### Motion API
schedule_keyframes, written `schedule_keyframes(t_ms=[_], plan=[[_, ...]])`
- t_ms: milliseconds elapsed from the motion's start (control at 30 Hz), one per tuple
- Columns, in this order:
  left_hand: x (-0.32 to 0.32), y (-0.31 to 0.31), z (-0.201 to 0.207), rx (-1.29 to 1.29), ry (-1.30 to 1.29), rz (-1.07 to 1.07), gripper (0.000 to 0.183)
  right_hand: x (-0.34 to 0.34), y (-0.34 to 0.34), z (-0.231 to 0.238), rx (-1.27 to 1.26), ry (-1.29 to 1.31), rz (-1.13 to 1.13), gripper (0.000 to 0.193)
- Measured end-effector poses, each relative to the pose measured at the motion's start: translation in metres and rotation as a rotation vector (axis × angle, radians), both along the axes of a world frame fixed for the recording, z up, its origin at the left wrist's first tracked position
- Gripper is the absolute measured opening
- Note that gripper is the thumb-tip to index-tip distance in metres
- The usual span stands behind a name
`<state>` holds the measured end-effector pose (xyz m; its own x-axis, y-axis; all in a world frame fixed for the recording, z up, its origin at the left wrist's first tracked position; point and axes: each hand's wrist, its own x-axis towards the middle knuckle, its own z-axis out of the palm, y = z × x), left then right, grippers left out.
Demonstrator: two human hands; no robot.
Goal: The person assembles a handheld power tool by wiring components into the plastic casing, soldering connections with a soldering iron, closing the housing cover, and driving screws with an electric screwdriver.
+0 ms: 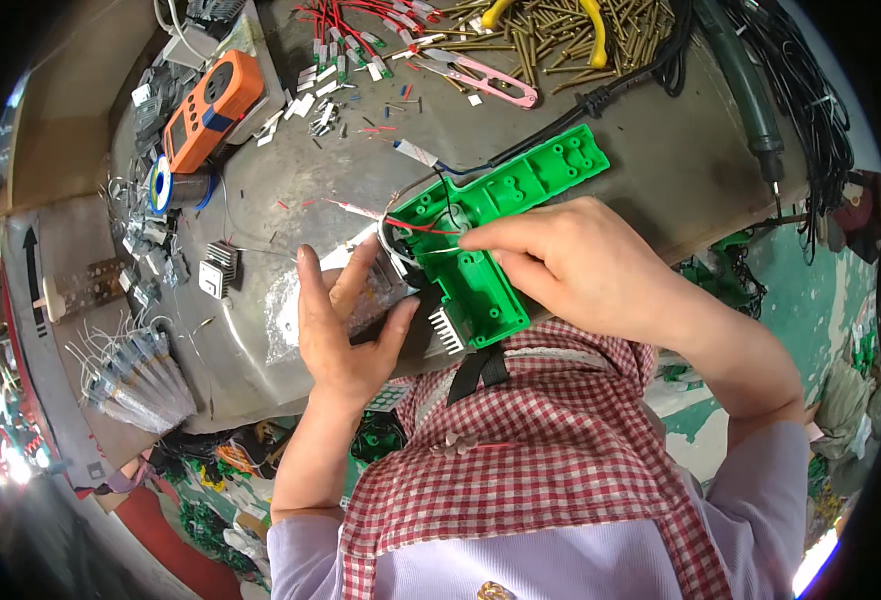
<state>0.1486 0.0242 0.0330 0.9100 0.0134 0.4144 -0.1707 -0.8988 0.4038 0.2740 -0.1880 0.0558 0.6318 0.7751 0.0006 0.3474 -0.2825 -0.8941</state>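
A green plastic tool housing half [490,285] lies open-side up near the table's front edge. Inside it run red and black wires [422,228], and a black power cable [525,148] lies along its far side. My right hand [575,262] is over the housing, its thumb and forefinger pinched on a thin pale wire [438,251]. To the left, my left hand [342,335] has its fingers spread, a fingertip beside the round part at the housing's left end and the thumb near its edge. A silver finned heat sink [446,330] sticks out at the near left corner.
At left are an orange handheld meter [210,112], a solder spool [182,190], another heat sink [218,268] and bundled components [145,375]. Far back lie brass screws [550,45], pink-handled snips [490,80] and red wire leads [360,25]. A dark power screwdriver [745,85] is at right.
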Motion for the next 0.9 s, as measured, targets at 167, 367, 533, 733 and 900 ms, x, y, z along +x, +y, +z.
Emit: schedule_keyframes(t_ms=[167,367,533,733,900], plan=[[0.000,0.000,-0.001,0.012,-0.014,0.001,0.103,-0.008,0.006,-0.003,-0.121,-0.298,0.097,0.026],[0.002,0.007,0.000,-0.037,0.011,0.006,0.104,-0.009,0.031,0.009,-0.258,-0.726,0.162,0.026],[0.006,0.009,-0.002,-0.072,-0.001,-0.083,0.102,-0.010,0.040,0.008,-0.342,-0.785,0.262,0.030],[0.008,0.007,0.003,-0.160,-0.002,-0.060,0.094,-0.019,0.032,0.023,-0.452,-0.772,0.258,0.045],[-0.002,0.007,0.012,-0.018,-0.088,-0.041,0.050,-0.010,-0.033,0.042,-0.306,-0.256,0.172,0.068]])
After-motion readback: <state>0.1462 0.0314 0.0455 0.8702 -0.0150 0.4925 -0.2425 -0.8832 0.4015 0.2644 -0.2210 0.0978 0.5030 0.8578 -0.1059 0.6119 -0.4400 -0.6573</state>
